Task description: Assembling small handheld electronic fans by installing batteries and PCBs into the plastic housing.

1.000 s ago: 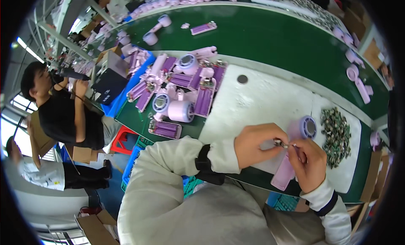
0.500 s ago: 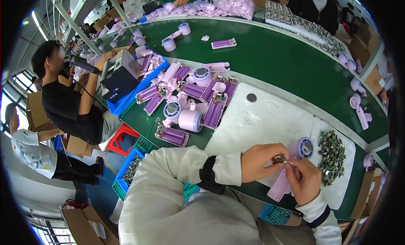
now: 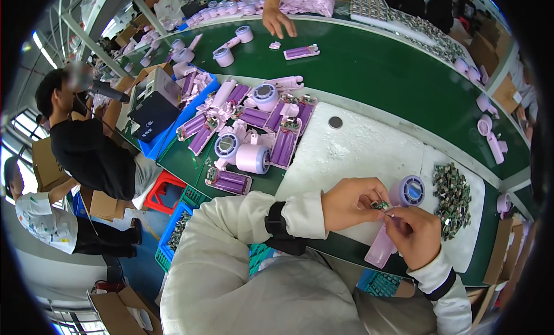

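Over white foam [image 3: 358,147], small circuit board [image 3: 379,205], partly hidden by left hand [image 3: 350,204]

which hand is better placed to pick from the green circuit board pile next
Probably the right hand: it is nearer the circuit board pile. The left hand is farther off, across the fan head, and holds a small green board.

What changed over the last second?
A co-worker's hand has come in over the green work surface from the far side. The small circuit board in the left hand now shows more green. No visible grasp or release. The right hand stays close beside it; silver disc and circuit-board pile stayed put.
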Demonstrator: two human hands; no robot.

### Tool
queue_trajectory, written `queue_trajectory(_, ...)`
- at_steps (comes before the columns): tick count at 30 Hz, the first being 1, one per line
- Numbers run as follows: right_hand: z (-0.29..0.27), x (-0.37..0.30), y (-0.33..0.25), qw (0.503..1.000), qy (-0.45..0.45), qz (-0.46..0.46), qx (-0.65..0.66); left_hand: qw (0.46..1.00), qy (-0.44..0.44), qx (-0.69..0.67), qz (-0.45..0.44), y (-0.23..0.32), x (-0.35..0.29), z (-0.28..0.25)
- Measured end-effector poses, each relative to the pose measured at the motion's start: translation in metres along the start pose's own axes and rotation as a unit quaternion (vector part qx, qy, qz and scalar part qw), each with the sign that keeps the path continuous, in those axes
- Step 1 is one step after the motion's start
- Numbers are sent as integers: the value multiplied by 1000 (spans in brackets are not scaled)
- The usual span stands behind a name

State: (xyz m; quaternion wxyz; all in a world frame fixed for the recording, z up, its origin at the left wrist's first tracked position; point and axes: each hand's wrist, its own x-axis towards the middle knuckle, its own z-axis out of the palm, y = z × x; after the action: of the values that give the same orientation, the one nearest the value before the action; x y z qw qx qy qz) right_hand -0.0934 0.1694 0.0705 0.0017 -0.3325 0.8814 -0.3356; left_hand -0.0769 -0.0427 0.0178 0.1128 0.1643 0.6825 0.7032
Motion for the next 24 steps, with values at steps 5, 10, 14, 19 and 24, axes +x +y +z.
queue_trajectory(5,3,-4,6,999,14,-45,-14,992,1,-87,-87,11,-2,-1)
queue_trajectory(10,1,-6,8,998,43,8,38,993,42,-77,-73,14,0,4)
queue_trajectory(14,-1,-3,13,990,72,25,115,990,20,-120,-76,14,-2,6)
queue_trajectory(19,2,-1,19,986,85,24,140,990,57,-122,-38,15,2,9)
queue_trajectory(24,-1,-3,18,985,73,33,152,992,70,-99,-21,12,1,13)
